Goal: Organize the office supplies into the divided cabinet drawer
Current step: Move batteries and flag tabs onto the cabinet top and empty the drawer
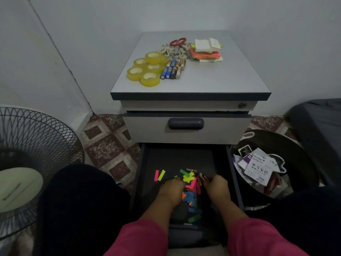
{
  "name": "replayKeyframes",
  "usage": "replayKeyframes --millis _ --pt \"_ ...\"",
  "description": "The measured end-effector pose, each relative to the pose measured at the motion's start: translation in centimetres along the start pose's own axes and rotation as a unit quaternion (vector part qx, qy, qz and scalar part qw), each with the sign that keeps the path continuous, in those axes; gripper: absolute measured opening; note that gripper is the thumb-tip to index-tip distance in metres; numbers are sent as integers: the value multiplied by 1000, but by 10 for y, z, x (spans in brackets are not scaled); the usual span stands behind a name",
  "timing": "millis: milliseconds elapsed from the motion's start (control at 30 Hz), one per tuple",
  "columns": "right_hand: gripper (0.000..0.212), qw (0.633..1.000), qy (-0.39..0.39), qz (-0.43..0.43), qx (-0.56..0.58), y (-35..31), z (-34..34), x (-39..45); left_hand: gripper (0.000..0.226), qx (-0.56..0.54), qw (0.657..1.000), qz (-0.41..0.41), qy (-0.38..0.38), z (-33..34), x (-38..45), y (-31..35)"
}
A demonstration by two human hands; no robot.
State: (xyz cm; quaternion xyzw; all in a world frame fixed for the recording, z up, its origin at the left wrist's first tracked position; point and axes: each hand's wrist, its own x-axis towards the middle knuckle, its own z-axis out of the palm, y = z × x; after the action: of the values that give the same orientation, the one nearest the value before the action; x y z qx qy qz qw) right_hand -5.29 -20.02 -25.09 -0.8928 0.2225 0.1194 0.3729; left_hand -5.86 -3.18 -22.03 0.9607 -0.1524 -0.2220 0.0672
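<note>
Both hands down in open bottom drawer (142, 174), lower centre of frame. Left hand (172, 189) curled over loose coloured sticky flags (190, 180), grip unclear. Right hand (216, 185) gripping batteries (203, 177) at right of pile. On cabinet top (212, 80), upper centre: tape rolls (147, 68), more batteries (173, 68), red scissors (177, 43), sticky-note stack (207, 50). Bin of packaging (262, 169) right of drawer, fan (27, 154) at left

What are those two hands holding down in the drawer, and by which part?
The right hand grips batteries, their ends sticking out. The left hand rests among the coloured paper strips; its grip cannot be told.
</note>
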Motion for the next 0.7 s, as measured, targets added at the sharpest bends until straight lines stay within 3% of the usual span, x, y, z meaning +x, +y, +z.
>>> replayKeyframes --millis 100,233,300,500,700 --pt "22 1000 8 -9 -2 1 1 2 27 -23 999 -2 -34 -9 -2 2" --pt "24 1000 -4 -4 15 4 4 4 31 -5 968 -1 -253 -9 -9 9" --pt "24 1000 -7 0 14 5 4 3 36 10 955 8 -297 -7 -14 12" --pt "22 1000 -9 0 8 6 2 2 37 41 951 33 -303 -10 -20 23" --pt "23 1000 -5 0 -4 4 -1 -2 29 55 973 63 -217 5 -16 33"
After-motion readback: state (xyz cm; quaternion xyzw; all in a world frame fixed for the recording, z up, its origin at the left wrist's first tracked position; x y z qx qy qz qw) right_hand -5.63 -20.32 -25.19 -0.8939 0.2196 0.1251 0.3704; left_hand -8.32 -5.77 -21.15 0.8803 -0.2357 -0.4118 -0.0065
